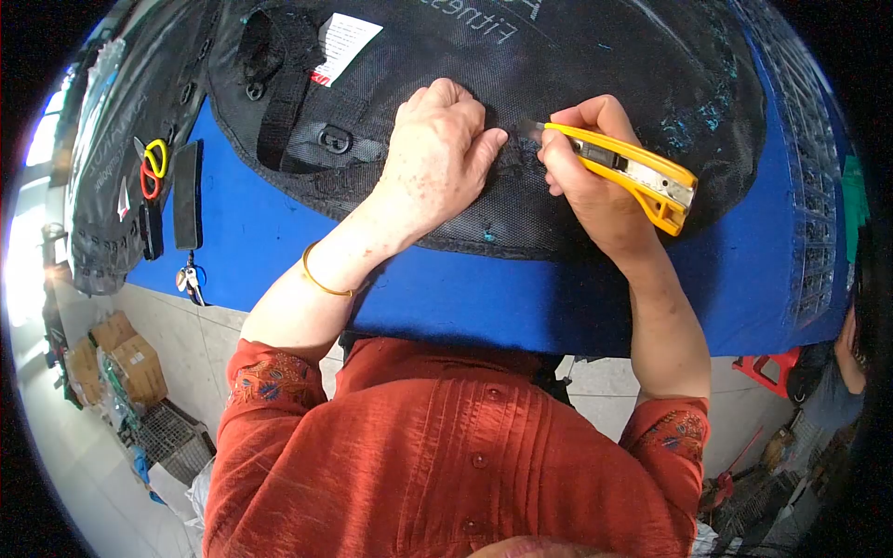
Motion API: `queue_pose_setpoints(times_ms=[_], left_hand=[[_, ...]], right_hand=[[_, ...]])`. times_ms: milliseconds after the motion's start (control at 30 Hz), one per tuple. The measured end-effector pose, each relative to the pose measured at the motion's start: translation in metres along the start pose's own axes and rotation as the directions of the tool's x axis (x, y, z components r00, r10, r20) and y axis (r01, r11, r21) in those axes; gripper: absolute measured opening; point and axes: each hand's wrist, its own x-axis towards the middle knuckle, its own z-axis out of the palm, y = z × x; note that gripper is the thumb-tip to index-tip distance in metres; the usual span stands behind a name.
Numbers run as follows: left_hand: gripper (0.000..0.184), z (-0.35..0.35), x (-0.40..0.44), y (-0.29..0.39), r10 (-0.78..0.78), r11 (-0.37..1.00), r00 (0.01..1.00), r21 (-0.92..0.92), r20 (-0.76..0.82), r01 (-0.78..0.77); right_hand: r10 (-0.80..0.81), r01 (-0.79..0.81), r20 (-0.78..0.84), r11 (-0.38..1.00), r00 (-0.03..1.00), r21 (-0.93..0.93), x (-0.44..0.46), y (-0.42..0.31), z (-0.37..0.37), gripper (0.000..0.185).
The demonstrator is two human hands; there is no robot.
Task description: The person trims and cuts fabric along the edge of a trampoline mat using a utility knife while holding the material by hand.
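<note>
A black mesh fabric piece (pixel 363 200) with straps, a buckle and a white label (pixel 346 46) lies on the blue table (pixel 270 251). My left hand (pixel 437 153) presses on the mesh near the middle with its fingers curled under; whether they pinch the fabric is hidden. Just to the right, my right hand (pixel 591 167) grips a yellow utility knife (pixel 642 172). The knife's blade end points left, close to the mesh and a short way from my left thumb.
Red and yellow scissors (pixel 152 169), a black strip (pixel 188 195) and small metal snips (pixel 192 282) lie at the left. Another black fabric piece (pixel 112 177) hangs over the left end. Cardboard boxes (pixel 135 363) stand on the floor. Part of another person's arm (pixel 848 349) shows at far right.
</note>
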Motion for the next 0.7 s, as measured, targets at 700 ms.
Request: queue_pose_setpoints(times_ms=[700], left_hand=[[0.022,-0.0049,-0.0001,0.0012,-0.028,0.998,0.998,-0.056,0.064,0.031]], right_hand=[[-0.026,0.026,-0.027,1.0,0.999,-0.008,0.001,-0.0005,-0.0048,0.014]])
